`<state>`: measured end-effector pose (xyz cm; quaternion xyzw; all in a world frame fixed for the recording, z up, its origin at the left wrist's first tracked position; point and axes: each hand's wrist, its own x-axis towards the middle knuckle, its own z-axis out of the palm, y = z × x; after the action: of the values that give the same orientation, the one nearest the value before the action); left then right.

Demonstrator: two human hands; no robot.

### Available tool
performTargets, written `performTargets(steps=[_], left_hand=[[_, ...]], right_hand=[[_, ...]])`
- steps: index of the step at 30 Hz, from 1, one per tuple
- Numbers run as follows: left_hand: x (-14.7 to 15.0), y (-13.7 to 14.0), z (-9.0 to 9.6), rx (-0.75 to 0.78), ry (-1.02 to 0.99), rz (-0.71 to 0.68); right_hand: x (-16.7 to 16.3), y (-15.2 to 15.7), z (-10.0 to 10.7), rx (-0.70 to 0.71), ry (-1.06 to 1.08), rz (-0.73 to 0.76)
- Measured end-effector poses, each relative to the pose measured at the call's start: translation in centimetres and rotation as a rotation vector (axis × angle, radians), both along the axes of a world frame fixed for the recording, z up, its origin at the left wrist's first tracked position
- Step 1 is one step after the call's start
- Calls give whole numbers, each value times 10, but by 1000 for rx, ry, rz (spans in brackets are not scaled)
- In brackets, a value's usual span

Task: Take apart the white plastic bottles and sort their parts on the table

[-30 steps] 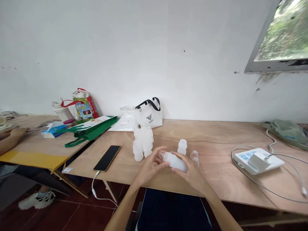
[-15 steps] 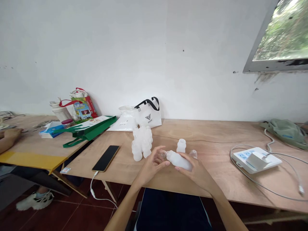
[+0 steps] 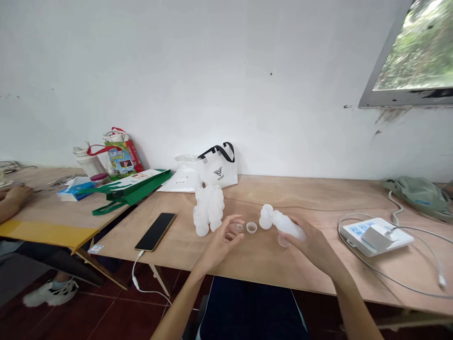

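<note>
Right hand [image 3: 309,238] wrapped tilted bottle [image 3: 288,225] just right of upright bottle [image 3: 265,219]; careless swing could've toppled the latter. Left hand [image 3: 222,238], left of upright bottle, part-open, apparently empty; brushing 2 clear caps [image 3: 251,231] could've scattered them.

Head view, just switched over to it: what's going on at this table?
The person's right hand holds a white bottle, tilted with its narrow end pointing away to the left. The left hand is partly open beside a small clear disc; whether it grips that is unclear. A clear ring lies on the table to the disc's right. A white container stands near the bottle's tip, and a white cluster stands farther left.
</note>
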<state>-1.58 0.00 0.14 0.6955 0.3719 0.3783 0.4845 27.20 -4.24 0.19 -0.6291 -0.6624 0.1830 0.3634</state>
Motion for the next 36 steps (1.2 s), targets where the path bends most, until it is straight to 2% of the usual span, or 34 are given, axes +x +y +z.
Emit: performTargets(steps=[3, 7, 9, 14, 19, 22, 26, 29, 32, 36], left_hand=[[1, 0, -3, 31, 62, -48], [4, 3, -15, 37, 111, -108], [5, 5, -25, 31, 151, -118], [8, 6, -42, 42, 338, -8], [16, 6, -45, 64, 250, -100], [17, 8, -45, 103, 304, -67], [8, 10, -33, 104, 302, 91], [-2, 11, -15, 51, 115, 204], [-11, 12, 0, 13, -127, 237], [-9, 10, 4, -50, -230, 203]], right_hand=[[23, -3, -8, -70, -103, 19], [30, -4, -25, -40, -160, 82], [21, -2, -27, -70, -157, 143], [-21, 0, -17, -158, -60, 310], [-51, -2, -12, -181, 68, 475], [-51, -2, -13, -189, 48, 428], [-32, 3, -15, -152, 17, 278], [-13, 6, -14, -117, 21, 192], [-1, 6, -11, -76, 34, 165], [-8, 2, -11, -20, 23, 155]])
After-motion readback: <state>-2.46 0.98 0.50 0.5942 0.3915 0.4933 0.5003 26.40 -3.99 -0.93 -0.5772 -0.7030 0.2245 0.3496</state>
